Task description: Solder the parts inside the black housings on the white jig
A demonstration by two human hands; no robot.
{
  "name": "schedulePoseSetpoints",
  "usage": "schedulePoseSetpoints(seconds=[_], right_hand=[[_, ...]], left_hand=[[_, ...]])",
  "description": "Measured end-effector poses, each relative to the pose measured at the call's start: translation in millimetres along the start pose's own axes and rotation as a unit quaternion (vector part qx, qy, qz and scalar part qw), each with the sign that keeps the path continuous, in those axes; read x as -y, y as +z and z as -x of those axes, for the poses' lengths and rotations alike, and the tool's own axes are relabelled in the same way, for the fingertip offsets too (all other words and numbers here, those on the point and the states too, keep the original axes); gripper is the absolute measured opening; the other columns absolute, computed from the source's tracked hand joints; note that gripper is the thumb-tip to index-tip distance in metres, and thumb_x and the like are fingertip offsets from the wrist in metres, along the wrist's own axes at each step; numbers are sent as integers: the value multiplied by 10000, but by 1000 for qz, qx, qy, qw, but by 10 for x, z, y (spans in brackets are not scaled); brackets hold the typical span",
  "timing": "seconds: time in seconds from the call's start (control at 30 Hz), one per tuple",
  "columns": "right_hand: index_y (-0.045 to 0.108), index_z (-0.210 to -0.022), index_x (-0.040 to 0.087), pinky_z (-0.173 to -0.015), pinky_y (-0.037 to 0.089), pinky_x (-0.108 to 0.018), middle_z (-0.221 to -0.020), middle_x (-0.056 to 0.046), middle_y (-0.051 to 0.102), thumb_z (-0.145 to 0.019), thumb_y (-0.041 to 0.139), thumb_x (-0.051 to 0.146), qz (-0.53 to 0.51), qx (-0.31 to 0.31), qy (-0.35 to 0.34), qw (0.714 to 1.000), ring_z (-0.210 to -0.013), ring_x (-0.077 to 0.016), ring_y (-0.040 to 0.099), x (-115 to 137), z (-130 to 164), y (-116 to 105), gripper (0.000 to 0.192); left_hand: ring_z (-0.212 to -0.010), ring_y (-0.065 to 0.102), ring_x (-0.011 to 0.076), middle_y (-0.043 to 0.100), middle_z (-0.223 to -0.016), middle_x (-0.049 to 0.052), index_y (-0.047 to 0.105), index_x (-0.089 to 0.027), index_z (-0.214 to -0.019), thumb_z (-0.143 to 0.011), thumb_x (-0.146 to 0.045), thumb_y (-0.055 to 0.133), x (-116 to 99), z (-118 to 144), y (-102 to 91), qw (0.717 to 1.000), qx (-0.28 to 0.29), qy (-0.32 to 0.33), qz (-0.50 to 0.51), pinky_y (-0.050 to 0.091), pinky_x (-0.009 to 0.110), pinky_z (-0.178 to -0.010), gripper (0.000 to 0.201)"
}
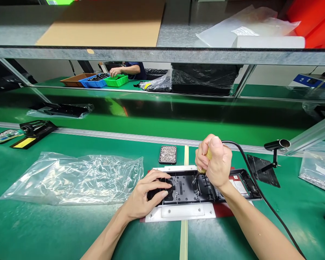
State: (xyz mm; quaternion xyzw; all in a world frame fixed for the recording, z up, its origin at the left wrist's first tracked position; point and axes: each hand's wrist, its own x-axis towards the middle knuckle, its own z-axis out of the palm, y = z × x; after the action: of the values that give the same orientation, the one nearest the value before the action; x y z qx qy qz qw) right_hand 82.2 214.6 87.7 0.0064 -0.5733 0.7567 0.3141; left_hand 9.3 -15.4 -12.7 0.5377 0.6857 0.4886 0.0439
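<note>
A long black plastic housing (182,187), its ribbed inside facing up, lies in a white and dark red fixture (180,211). My left hand (148,193) rests over the housing's left end, fingers and thumb spread apart on it. In my right fist (215,162), thumb on top, is a corded tool with a yellow handle, apparently a soldering iron (203,169). Its dark tip slants down to the middle of the housing; whether it touches is hard to tell. Just behind the fixture sits a small black tray (168,154) of tiny metal parts.
A clear plastic bag (78,178) lies left. The tool's black cable (262,191) runs along the right, near a black bracket (268,164). A metal shelf (178,56) crosses above. Beyond it, another person's hand (116,71) reaches into a green bin (119,81).
</note>
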Motion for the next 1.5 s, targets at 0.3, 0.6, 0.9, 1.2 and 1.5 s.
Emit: schedulePoseSetpoints(seconds=[0.3, 0.6, 0.9, 1.2, 1.5], right_hand=[[439, -686, 213, -334, 289, -193, -493, 76, 310, -994, 616, 641, 4, -3, -2, 1000, -385, -69, 292, 4, 6, 1, 556], [431, -692, 219, -334, 275, -199, -498, 74, 305, -996, 612, 648, 4, 1, -3, 1000, -386, -71, 288, -6, 3, -1, 557], [423, -690, 218, -322, 257, -188, -498, 76, 305, -993, 612, 649, 2, 4, -3, 1000, -384, -67, 279, 8, 12, 15, 560], [419, -684, 215, -321, 263, -186, -497, 75, 299, -1005, 609, 632, -5, 12, -11, 1000, -382, -64, 283, 3, 1, 7, 559], [421, -686, 212, -318, 262, -182, -498, 74, 304, -1007, 606, 628, -6, 11, -7, 1000, -380, -63, 283, -1, 17, 10, 557]], left_hand=[[-1177, 640, 282, 686, -1308, 125, 777, -231, -1182, -1043, -209, 632, -3, 2, 2, 1000, -2, 0, -3, 510, 508, -1048, 202], [-1194, 627, 272, 678, -1320, 112, 768, -239, -1192, -1035, -189, 644, -2, -2, -1, 1000, 2, 3, 1, 496, 487, -1054, 207], [-1190, 629, 269, 678, -1320, 110, 767, -236, -1194, -1034, -186, 646, 6, 2, -2, 1000, 1, 0, 5, 485, 493, -1063, 207], [-1205, 617, 264, 670, -1332, 103, 764, -235, -1200, -1038, -178, 640, 8, 13, 0, 1000, 3, -5, 6, 473, 471, -1064, 212], [-1208, 616, 266, 669, -1333, 96, 763, -237, -1201, -1033, -179, 650, 0, 10, 4, 1000, 2, -5, 6, 479, 469, -1057, 211]])
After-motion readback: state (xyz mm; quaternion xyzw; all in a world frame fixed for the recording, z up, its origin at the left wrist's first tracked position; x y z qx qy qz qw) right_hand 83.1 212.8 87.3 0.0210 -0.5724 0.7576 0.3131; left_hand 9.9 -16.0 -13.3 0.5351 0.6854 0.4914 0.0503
